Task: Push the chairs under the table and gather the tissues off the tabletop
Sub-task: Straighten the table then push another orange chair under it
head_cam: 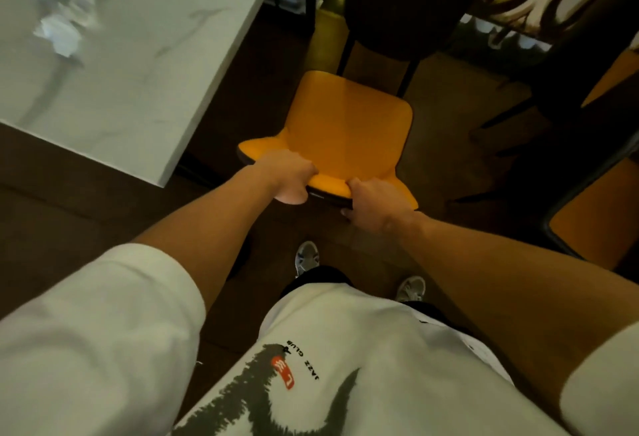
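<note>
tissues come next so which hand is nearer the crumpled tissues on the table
Left. The left hand grips the orange chair back on the table side; the right hand grips it farther from the tissues.

Chair (349,128): orange seat and back, dark edge and legs. Table (145,66) beside chair: white marble w/ grey veins. Tissues (58,33) on table: white. Shirt (363,366) below chair: white w/ black brush strokes, small red patch, black lettering. Floor (86,200): dark brown. Shoes (306,257): grey-white.
</note>
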Motion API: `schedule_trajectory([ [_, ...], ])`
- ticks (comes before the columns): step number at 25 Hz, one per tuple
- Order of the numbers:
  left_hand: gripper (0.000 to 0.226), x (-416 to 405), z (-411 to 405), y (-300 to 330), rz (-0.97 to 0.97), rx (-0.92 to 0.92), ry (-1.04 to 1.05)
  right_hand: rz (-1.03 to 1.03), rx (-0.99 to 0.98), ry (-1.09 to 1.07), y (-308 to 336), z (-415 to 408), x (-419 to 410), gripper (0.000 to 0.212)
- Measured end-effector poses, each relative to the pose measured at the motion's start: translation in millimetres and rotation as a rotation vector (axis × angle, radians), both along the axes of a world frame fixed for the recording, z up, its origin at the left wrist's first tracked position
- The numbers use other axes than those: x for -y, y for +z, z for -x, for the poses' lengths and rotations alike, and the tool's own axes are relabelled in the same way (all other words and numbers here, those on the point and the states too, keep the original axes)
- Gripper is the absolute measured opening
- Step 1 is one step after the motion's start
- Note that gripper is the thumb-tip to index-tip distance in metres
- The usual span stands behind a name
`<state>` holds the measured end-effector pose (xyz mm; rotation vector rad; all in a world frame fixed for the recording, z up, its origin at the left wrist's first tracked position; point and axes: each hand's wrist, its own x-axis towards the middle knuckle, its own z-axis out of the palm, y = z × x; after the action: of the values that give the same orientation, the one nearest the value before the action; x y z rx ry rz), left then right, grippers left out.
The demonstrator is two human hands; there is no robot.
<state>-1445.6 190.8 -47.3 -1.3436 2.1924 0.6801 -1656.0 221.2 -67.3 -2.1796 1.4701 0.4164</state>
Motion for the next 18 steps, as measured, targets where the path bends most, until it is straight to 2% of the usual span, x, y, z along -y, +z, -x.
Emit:
schedule_trajectory([
  [4, 0.021, -32, 20, 7, 0.042, 0.043, 0.126, -0.014, 0.061, 0.099, 1, 22, -8, 0.024],
  [7, 0.022, -72, 52, 10, 0.060, 0.050, 0.241, -0.028, 0.100, 0.257, 4, 53, -17, 0.020],
  [11, 0.034, -120, 120, 13, 0.053, 0.051, 0.440, -0.047, 0.144, 0.493, 11, 113, -26, 0.021],
  [15, 0.022, -160, 197, 10, 0.078, 0.026, 0.627, 0.036, 0.138, 0.631, 16, 177, -32, 0.024],
  [16, 0.025, -167, 209, 6, 0.079, 0.021, 0.659, 0.037, 0.140, 0.657, 16, 188, -32, 0.025],
  [18, 0.046, -175, 232, -1, 0.077, 0.026, 0.702, 0.068, 0.147, 0.712, 14, 208, -31, 0.028],
])
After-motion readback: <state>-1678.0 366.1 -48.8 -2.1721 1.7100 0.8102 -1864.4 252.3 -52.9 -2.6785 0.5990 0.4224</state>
